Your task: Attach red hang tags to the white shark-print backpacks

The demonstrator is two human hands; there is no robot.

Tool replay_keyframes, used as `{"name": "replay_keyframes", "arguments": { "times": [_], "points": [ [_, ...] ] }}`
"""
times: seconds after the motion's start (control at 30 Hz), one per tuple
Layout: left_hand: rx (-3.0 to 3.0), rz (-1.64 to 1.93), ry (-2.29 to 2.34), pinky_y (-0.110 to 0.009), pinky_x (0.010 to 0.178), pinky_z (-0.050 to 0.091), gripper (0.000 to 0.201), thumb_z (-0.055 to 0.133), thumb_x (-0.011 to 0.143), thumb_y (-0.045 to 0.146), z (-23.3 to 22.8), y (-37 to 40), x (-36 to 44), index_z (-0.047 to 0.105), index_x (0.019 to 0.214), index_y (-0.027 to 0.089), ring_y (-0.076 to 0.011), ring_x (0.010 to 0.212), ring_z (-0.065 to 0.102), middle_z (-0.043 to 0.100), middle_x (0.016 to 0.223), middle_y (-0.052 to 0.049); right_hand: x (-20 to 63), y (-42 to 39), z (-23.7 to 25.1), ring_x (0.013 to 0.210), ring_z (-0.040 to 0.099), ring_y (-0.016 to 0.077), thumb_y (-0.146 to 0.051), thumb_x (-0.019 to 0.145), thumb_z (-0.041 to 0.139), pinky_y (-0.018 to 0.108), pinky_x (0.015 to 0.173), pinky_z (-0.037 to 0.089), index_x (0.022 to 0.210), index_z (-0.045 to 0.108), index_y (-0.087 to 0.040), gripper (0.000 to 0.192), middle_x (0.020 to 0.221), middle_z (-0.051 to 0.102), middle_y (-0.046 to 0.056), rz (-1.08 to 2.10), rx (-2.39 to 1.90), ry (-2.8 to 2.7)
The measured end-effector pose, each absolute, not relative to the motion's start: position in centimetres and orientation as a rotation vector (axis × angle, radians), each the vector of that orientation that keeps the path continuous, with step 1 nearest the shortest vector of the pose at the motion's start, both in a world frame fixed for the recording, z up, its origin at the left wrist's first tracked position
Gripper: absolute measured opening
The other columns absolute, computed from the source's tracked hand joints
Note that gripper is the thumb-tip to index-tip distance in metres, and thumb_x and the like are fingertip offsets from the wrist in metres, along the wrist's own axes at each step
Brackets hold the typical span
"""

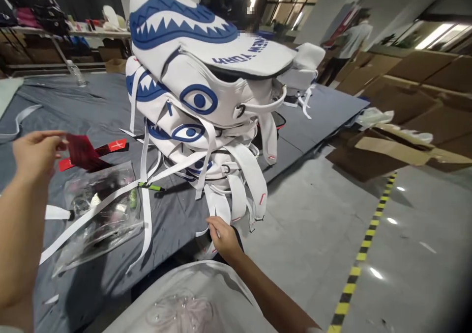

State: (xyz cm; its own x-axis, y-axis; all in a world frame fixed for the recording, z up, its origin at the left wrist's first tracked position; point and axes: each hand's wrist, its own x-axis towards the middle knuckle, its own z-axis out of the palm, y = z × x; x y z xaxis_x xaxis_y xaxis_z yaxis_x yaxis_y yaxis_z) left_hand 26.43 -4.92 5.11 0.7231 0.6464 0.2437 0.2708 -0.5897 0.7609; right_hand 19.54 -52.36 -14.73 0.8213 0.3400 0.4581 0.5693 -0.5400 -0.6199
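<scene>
My left hand (37, 153) is raised over the left of the table, thumb and fingers pinched on a dark red piece (81, 150), thin and blurred, perhaps cloth. My right hand (224, 237) is closed at the table's near edge, fingertips against the white straps (217, 205); what it pinches is hidden. Before me rises a stack of white bags (221, 97) printed with blue toothed mouths and eyes. Loose white webbing (146, 212) trails from them. A clear plastic bag (106, 215) of small items lies below my left hand, near a green-handled tool (150, 186).
The grey-covered table (317, 122) runs far back, with more white bags (308, 65) on it. A plastic bottle (76, 73) stands at back left. Cardboard boxes (387, 151) and yellow-black floor tape (368, 239) are at right. A person (354, 38) is in the distance.
</scene>
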Motion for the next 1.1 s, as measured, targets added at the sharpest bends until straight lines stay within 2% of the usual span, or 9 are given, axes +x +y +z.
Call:
{"name": "replay_keyframes", "arguments": {
  "times": [0.1, 0.2, 0.37, 0.5, 0.6, 0.7, 0.8, 0.97, 1.1],
  "points": [
    [1.886, 0.774, 0.569, -0.024, 0.062, 0.043, 0.032, 0.069, 0.075, 0.033, 9.6, -9.8, 21.4, 0.073, 0.105, 0.022, -0.0147, 0.078, 0.06, 0.068, 0.081, 0.004, 19.6, -50.6, -12.9, 0.094, 0.072, 0.0197, -0.012, 0.094, 0.045, 0.034, 0.084, 0.061, 0.11, 0.069, -0.02, 0.031, 0.101, 0.074, 0.01, -0.359, -2.105, -0.713],
    [1.914, 0.585, 0.437, -0.023, 0.057, 0.04, 0.027, 0.074, 0.075, 0.036, 11.4, -15.9, 16.3, 0.074, 0.099, 0.025, -0.0138, 0.072, 0.056, 0.067, 0.077, 0.004, 19.4, -48.6, -9.5, 0.111, 0.067, 0.0218, -0.013, 0.095, 0.046, 0.039, 0.096, 0.057, 0.133, 0.058, -0.022, 0.041, 0.119, 0.069, 0.012, -0.509, -2.027, -0.776],
    [1.951, -0.021, 0.176, -0.021, 0.049, 0.036, 0.033, 0.071, 0.078, 0.049, 8.7, -24.9, 11.3, 0.076, 0.095, 0.021, -0.0095, 0.055, 0.047, 0.067, 0.072, 0.0, 18.5, -45.5, -4.7, 0.145, 0.037, 0.0308, -0.018, 0.094, 0.053, 0.056, 0.115, 0.037, 0.154, 0.029, -0.02, 0.065, 0.15, 0.048, 0.018, -0.844, -1.927, -0.955],
    [1.736, -0.284, -0.04, -0.023, 0.055, 0.043, 0.042, 0.062, 0.085, 0.056, 4.9, -30.2, 10.2, 0.076, 0.099, 0.018, -0.0122, 0.062, 0.053, 0.069, 0.077, -0.005, 16.3, -45.8, -6.2, 0.105, 0.067, 0.0242, -0.019, 0.098, 0.042, 0.048, 0.101, 0.049, 0.128, 0.057, -0.02, 0.034, 0.105, 0.073, 0.009, -0.558, -1.807, -1.05],
    [1.686, -0.253, -0.139, -0.026, 0.066, 0.049, 0.046, 0.061, 0.088, 0.053, 1.7, -32.9, 10.2, 0.072, 0.117, 0.019, -0.0144, 0.073, 0.059, 0.071, 0.093, -0.007, 14.4, -47.4, -9.0, 0.067, 0.066, 0.016, -0.017, 0.097, 0.038, 0.03, 0.068, 0.054, 0.09, 0.064, -0.021, 0.027, 0.073, 0.068, 0.002, -0.162, -1.684, -0.893],
    [1.86, -0.048, -0.173, -0.028, 0.074, 0.05, 0.028, 0.064, 0.088, 0.041, -1.7, -34.5, 10.7, 0.077, 0.101, 0.02, -0.0148, 0.078, 0.061, 0.068, 0.091, -0.006, 13.1, -48.7, -10.8, 0.059, 0.062, 0.0141, -0.016, 0.095, 0.039, 0.027, 0.062, 0.05, 0.075, 0.061, -0.021, 0.03, 0.065, 0.065, 0.0, 0.067, -1.654, -0.728],
    [1.946, 0.121, -0.215, -0.028, 0.081, 0.049, 0.025, 0.061, 0.089, 0.034, -4.3, -34.9, 11.7, 0.076, 0.076, 0.019, -0.0168, 0.085, 0.064, 0.07, 0.088, -0.006, 13.8, -49.8, -11.5, 0.068, 0.066, 0.0159, -0.021, 0.095, 0.042, 0.029, 0.069, 0.053, 0.081, 0.069, -0.021, 0.03, 0.073, 0.07, 0.002, 0.135, -1.651, -0.731],
    [1.743, 0.315, -0.037, -0.026, 0.074, 0.052, 0.022, 0.063, 0.089, 0.035, -5.4, -34.2, 13.2, 0.076, 0.085, 0.018, -0.0149, 0.072, 0.066, 0.072, 0.075, -0.003, 20.9, -52.4, -13.2, 0.114, 0.063, 0.0238, -0.045, 0.093, 0.052, 0.04, 0.1, 0.051, 0.115, 0.069, -0.022, 0.035, 0.121, 0.07, 0.01, -0.097, -1.716, -0.317],
    [1.781, 0.24, -0.092, -0.024, 0.063, 0.051, 0.028, 0.062, 0.088, 0.035, -5.2, -35.6, 14.4, 0.077, 0.105, 0.018, -0.0123, 0.06, 0.061, 0.069, 0.072, -0.002, 26.0, -50.9, -15.3, 0.097, 0.067, 0.0223, -0.043, 0.098, 0.052, 0.042, 0.085, 0.057, 0.123, 0.061, -0.016, 0.038, 0.112, 0.069, 0.012, -0.103, -1.823, -0.129]
  ]
}}
